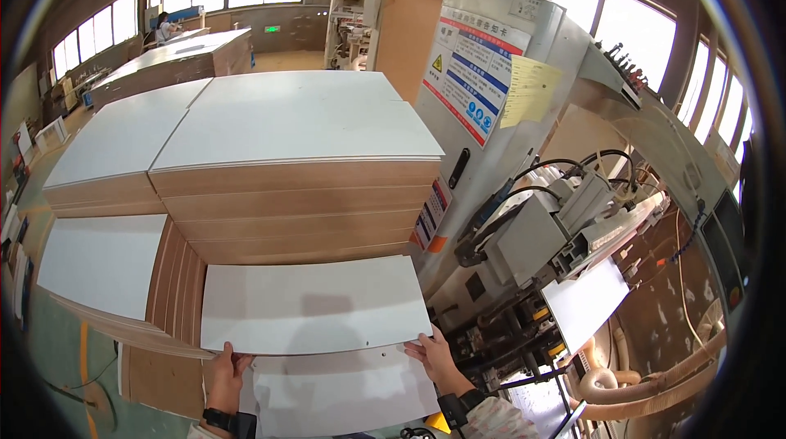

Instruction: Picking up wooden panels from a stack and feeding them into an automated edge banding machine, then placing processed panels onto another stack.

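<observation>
1. Head view: left hand (225, 369) grips the near-left corner of a flat white rectangular laminated panel (315, 304), fingers closed on it.
2. Right hand (434, 357) clasps its near-right edge.
3. Panel sits above another white board (344, 394), beside stacked wood-edged boards (295, 193).

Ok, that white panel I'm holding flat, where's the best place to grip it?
Probably by the near long edge, where the left hand and right hand hold it now, near the two corners. The white panel is wide, thin and lies flat, so spread hands coming from your side should keep it level.
</observation>
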`<state>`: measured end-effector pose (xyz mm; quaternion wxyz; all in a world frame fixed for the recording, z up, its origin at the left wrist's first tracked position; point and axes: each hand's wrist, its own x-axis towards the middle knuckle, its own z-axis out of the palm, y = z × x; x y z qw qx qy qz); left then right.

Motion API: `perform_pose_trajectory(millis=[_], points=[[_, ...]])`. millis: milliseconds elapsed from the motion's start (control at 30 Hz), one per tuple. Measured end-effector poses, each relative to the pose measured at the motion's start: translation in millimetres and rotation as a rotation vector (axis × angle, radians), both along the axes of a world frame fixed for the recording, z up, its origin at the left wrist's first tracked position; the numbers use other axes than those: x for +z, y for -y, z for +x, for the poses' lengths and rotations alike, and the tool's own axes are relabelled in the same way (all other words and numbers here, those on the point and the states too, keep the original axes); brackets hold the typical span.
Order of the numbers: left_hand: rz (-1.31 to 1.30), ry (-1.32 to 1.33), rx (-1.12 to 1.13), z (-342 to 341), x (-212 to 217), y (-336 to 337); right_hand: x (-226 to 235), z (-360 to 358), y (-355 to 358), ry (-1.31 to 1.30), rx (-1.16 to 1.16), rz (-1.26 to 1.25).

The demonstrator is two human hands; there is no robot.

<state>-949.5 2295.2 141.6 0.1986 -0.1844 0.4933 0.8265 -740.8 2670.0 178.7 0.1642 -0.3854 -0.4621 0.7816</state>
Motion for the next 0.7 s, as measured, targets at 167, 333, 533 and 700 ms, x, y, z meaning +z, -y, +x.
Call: perform_pose_trajectory(millis=[167,333,533,700], points=[[0.016,-0.058,-0.089,5.4,-6.4,19.8,-11.0,34.7,19.7,-0.110,-0.181,-0.294],[0.131,0.111,-0.103,2.9,-3.9,30.0,-14.9,71.8,19.9,-0.036,-0.064,-0.316],[-0.716,-0.649,-0.294,88.3,70.3,-0.4,51.0,122.9,7.3,-0.196,-0.065,-0.029],[-0.196,-0.126,-0.432,112.1,79.7,-8.0,76.2,229.0,-35.9,-0.315,-0.293,-0.078]])
